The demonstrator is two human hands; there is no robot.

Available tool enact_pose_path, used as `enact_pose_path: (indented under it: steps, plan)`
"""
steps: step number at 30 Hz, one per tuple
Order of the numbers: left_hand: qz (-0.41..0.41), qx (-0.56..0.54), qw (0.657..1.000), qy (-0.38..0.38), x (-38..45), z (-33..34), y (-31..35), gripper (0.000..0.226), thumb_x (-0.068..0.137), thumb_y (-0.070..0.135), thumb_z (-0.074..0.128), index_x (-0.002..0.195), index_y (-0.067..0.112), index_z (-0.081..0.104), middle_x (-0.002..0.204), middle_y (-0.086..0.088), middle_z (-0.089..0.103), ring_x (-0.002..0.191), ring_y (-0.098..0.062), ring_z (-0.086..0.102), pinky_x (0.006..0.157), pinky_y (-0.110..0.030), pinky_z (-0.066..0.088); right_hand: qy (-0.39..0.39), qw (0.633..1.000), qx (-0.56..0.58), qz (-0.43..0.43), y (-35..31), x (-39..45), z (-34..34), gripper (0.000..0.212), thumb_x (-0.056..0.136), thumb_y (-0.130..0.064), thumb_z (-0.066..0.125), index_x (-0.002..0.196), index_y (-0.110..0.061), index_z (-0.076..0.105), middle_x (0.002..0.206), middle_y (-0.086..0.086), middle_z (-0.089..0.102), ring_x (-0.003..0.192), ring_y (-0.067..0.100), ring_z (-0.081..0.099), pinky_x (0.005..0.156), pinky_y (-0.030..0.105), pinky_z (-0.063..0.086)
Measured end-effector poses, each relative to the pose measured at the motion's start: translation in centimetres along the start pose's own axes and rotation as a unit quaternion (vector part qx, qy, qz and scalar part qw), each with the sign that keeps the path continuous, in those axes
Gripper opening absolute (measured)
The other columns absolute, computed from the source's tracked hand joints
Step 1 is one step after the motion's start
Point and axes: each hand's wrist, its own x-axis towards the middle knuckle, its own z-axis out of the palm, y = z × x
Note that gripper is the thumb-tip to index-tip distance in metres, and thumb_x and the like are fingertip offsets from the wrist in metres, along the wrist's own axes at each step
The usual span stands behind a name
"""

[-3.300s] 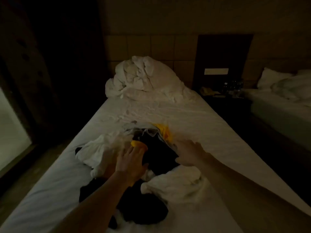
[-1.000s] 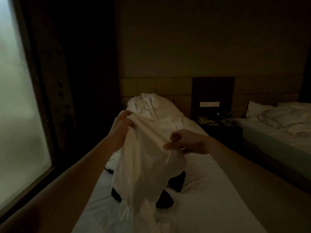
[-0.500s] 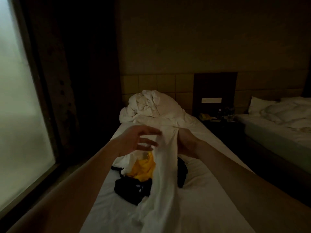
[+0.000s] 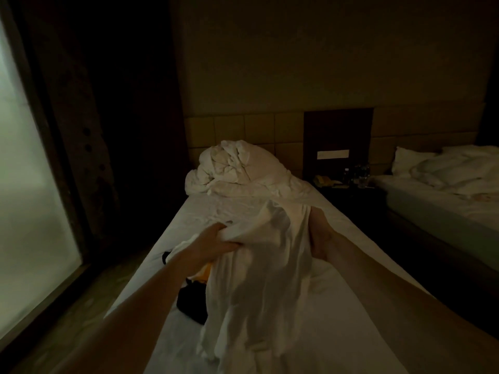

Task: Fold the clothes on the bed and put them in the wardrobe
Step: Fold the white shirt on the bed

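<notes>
Limp white garment (image 4: 259,265) bunched in left hand (image 4: 216,242), right hand (image 4: 320,238) gripping its far edge above bed (image 4: 337,333).

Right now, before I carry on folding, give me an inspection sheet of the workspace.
Surface: bed, white sheet, wrinkled.
Job's things: white garment held up above the sheet; yellow garment and black garment heaped beneath it.
Clutter: crumpled duvet at the headboard end.
Hands: left hand grips the white garment; right hand holds its other edge, fingers hidden.
Cables: nothing seen.
Surroundings: window on the left, nightstand, second bed on the right.
</notes>
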Motion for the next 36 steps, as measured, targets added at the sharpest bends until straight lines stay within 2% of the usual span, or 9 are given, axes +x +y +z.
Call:
enact_pose_path:
  steps: [7, 10, 13, 16, 20, 23, 30, 34, 36]
  plan:
    - [0.016, -0.222, 0.973, -0.062, -0.2, -0.4, 0.8, 0.008, 0.086, 0.013, 0.068, 0.094, 0.016, 0.069, 0.091, -0.001, 0.07, 0.088, -0.015, 0.067, 0.076, -0.028, 0.053, 0.017, 1.0, -0.012, 0.014, 0.9, 0.5, -2.5, 0.045, 0.102, -0.035, 0.032, 0.103, -0.01, 0.07, 0.102, 0.015, 0.072, 0.098, 0.033, 0.063, 0.085, 0.04, 0.051]
    - [-0.044, -0.309, 0.95, -0.015, -0.4, 0.0, 2.6, 0.009, 0.091, 0.018, 0.062, 0.086, 0.015, 0.069, 0.082, -0.003, 0.071, 0.081, -0.018, 0.065, 0.079, -0.038, 0.052, -0.028, 0.998, 0.039, 0.032, 1.0, 0.3, -3.2, 0.026, 0.076, -0.029, 0.057, 0.078, -0.003, 0.062, 0.087, 0.014, 0.066, 0.083, 0.032, 0.058, 0.083, 0.037, 0.046]
    - [-0.029, -0.31, 0.95, 0.035, -0.5, 0.1, 3.8, 0.011, 0.095, 0.023, 0.058, 0.087, 0.016, 0.059, 0.068, -0.001, 0.071, 0.078, -0.021, 0.063, 0.077, -0.04, 0.051, -0.117, 0.991, 0.011, 0.071, 1.0, 0.4, -3.3, 0.062, 0.061, -0.038, 0.062, 0.105, 0.005, 0.067, 0.107, 0.014, 0.047, 0.092, 0.034, 0.041, 0.097, 0.041, 0.041]
    - [-0.005, -0.258, 0.965, 0.042, -0.4, 0.7, 4.2, 0.021, 0.097, 0.037, 0.053, 0.095, 0.019, 0.062, 0.09, -0.007, 0.069, 0.085, -0.024, 0.066, 0.082, -0.044, 0.054, -0.15, 0.97, -0.165, 0.099, 1.2, -0.5, -2.1, 0.065, 0.088, -0.063, 0.05, 0.101, -0.003, 0.07, 0.08, 0.004, 0.058, 0.068, 0.018, 0.054, 0.061, 0.026, 0.045]
    - [0.078, -0.134, 0.98, 0.121, 0.3, 2.2, 4.6, 0.029, 0.099, 0.044, 0.046, 0.089, 0.023, 0.063, 0.091, -0.002, 0.066, 0.087, -0.018, 0.063, 0.078, -0.036, 0.05, -0.143, 0.825, -0.542, -0.068, 2.0, -1.7, 0.2, 0.056, 0.079, -0.038, 0.079, 0.123, -0.013, 0.057, 0.111, -0.007, 0.06, 0.098, 0.011, 0.06, 0.079, 0.024, 0.047]
    - [0.122, -0.081, 0.974, 0.174, 0.3, 1.9, 5.3, 0.036, 0.099, 0.042, 0.046, 0.089, 0.01, 0.06, 0.083, -0.007, 0.058, 0.075, -0.017, 0.055, 0.07, -0.034, 0.043, -0.102, 0.729, -0.655, -0.17, 2.6, -0.5, -0.3, 0.044, 0.081, -0.013, 0.073, 0.122, -0.008, 0.058, 0.117, 0.0, 0.058, 0.111, 0.019, 0.055, 0.083, 0.029, 0.043]
    - [0.161, 0.018, 0.968, 0.192, 0.6, -0.1, 5.1, 0.036, 0.08, 0.031, 0.076, 0.099, 0.011, 0.053, 0.083, 0.003, 0.051, 0.073, -0.009, 0.05, 0.063, -0.024, 0.042, -0.072, 0.764, -0.613, -0.189, 2.1, 0.2, -1.5, 0.019, 0.094, -0.012, 0.056, 0.109, -0.005, 0.066, 0.104, 0.009, 0.064, 0.094, 0.021, 0.058, 0.062, 0.02, 0.036]
    - [0.058, -0.044, 0.996, 0.054, 0.2, 1.1, 2.8, 0.082, 0.072, 0.012, 0.083, 0.136, 0.028, 0.033, 0.112, 0.004, 0.046, 0.103, -0.013, 0.052, 0.079, -0.025, 0.048, 0.004, 0.888, -0.419, -0.188, 1.3, 0.4, 0.0, 0.022, 0.093, -0.005, 0.05, 0.108, -0.009, 0.066, 0.108, 0.009, 0.066, 0.101, 0.024, 0.061, 0.083, 0.032, 0.047]
    - [0.024, 0.062, 0.997, -0.042, -0.4, 2.3, 0.3, 0.07, 0.076, 0.022, 0.082, 0.126, 0.034, 0.035, 0.108, 0.01, 0.049, 0.106, -0.012, 0.055, 0.079, -0.022, 0.049, 0.015, 0.937, -0.3, -0.178, 0.4, -0.2, 1.0, 0.023, 0.095, -0.005, 0.046, 0.108, -0.008, 0.065, 0.109, 0.011, 0.066, 0.102, 0.024, 0.061, 0.092, 0.038, 0.048]
